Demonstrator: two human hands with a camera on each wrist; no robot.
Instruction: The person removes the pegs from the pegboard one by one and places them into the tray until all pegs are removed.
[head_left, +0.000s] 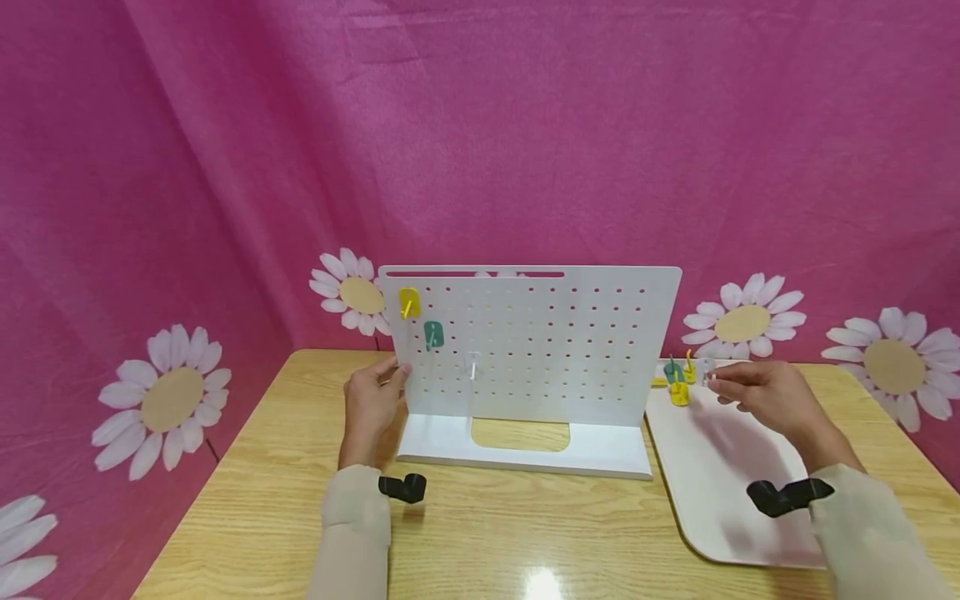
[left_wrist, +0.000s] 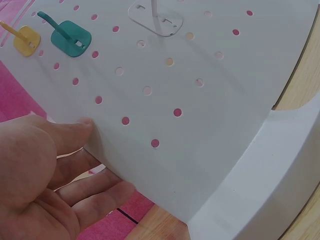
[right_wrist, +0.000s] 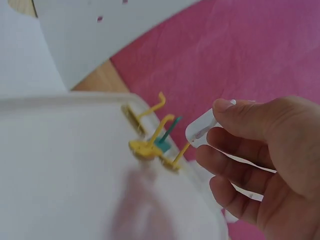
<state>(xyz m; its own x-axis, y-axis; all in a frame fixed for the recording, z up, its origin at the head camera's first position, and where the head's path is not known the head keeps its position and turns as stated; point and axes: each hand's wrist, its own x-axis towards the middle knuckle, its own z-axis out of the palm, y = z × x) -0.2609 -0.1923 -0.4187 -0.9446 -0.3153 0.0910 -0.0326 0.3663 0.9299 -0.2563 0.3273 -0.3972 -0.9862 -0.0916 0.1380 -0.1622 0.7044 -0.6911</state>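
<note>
A white pegboard (head_left: 600,392) stands upright on its base. My left hand (head_left: 371,402) grips its left edge, thumb on the front face and fingers behind. On the board hang a yellow hook (head_left: 409,302), a green hook (left_wrist: 71,39) lower to its right, and a clear hook (left_wrist: 156,20) lower still. Over the far end of the white tray (head_left: 735,492), my right hand (head_left: 772,398) pinches another clear hook (right_wrist: 199,129) between thumb and forefinger. Just left of those fingers, several yellow hooks (right_wrist: 145,149) and a green hook (right_wrist: 162,145) lie in the tray.
The tray lies right of the pegboard's base, close to it, on a wooden table (head_left: 480,525). A pink cloth (head_left: 525,150) with large daisies hangs behind the table and along its left side.
</note>
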